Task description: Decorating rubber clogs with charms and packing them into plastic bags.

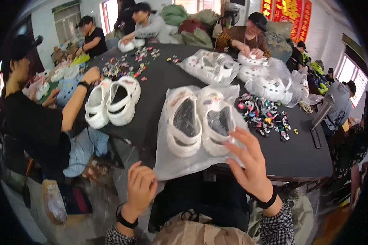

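Observation:
A pair of white clogs (185, 132) lies side by side in a clear plastic bag (163, 161) at the table's near edge. Charms show on the uppers near the far end. My right hand (249, 165) is open, its fingers spread over the right clog and the bag's right side; it grips nothing. Just off the bag's lower left corner is my left hand (140, 187). Its fingers are curled in, and what they hold, if anything, is hidden.
On the dark table (159, 73) are unbagged white clogs (124, 100) to the left, bagged clogs (208, 67) behind, and loose charms (263, 114) to the right. A metal post tool (323, 112) stands at the right edge. A co-worker (32, 106) sits close on the left; others work across the table.

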Action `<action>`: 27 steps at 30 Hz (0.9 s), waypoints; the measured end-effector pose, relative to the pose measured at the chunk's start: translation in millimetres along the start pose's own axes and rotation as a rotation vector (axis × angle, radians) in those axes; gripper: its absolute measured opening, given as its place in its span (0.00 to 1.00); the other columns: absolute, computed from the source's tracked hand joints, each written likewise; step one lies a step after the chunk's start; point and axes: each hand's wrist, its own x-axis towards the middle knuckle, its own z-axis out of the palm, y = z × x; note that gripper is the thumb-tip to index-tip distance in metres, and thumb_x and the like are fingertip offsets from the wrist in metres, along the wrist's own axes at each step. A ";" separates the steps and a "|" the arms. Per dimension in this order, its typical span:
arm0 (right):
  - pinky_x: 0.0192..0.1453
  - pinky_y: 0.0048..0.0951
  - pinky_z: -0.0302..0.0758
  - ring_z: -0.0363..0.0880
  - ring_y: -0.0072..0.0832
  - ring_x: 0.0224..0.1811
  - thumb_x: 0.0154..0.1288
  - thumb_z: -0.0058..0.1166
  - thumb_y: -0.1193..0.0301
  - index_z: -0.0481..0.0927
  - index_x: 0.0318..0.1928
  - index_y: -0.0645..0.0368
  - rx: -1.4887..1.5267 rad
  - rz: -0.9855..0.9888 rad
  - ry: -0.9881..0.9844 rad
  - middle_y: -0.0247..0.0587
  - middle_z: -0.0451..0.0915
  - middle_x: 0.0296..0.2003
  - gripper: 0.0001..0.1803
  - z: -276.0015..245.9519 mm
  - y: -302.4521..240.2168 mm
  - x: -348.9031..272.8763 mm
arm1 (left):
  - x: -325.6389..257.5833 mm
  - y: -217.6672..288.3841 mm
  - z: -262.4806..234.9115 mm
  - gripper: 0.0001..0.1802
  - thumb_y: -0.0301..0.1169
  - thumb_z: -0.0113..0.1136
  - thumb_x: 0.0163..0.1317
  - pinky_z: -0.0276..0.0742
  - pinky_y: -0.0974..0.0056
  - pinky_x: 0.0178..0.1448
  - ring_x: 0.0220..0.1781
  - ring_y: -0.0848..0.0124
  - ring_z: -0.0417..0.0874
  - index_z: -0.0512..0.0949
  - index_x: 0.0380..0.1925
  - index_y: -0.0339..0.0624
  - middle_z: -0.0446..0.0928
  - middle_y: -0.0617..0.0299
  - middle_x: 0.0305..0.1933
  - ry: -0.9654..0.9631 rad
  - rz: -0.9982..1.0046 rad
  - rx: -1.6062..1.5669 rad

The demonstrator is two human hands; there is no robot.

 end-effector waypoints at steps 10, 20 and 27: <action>0.58 0.42 0.74 0.76 0.44 0.55 0.51 0.69 0.75 0.83 0.51 0.58 0.225 -0.180 -0.150 0.44 0.78 0.52 0.24 106.0 -53.3 -5.0 | -19.6 -5.8 8.4 0.15 0.16 0.66 0.51 0.73 0.49 0.63 0.46 0.59 0.81 0.79 0.38 0.40 0.80 0.59 0.42 0.119 -0.141 -0.087; 0.43 0.34 0.68 0.74 0.31 0.39 0.53 0.66 0.70 0.82 0.47 0.54 0.074 -0.265 -0.129 0.32 0.74 0.36 0.18 149.0 -70.9 7.1 | -28.3 -8.0 7.5 0.18 0.14 0.69 0.48 0.77 0.53 0.51 0.43 0.56 0.81 0.79 0.40 0.38 0.81 0.58 0.37 0.286 -0.160 -0.155; 0.47 0.33 0.68 0.73 0.31 0.42 0.55 0.54 0.68 0.77 0.42 0.55 -0.008 -0.395 -0.093 0.34 0.71 0.35 0.13 151.1 -71.2 11.4 | -28.0 -7.8 8.7 0.14 0.17 0.70 0.49 0.76 0.52 0.53 0.40 0.59 0.78 0.80 0.36 0.39 0.79 0.59 0.33 0.297 -0.117 -0.108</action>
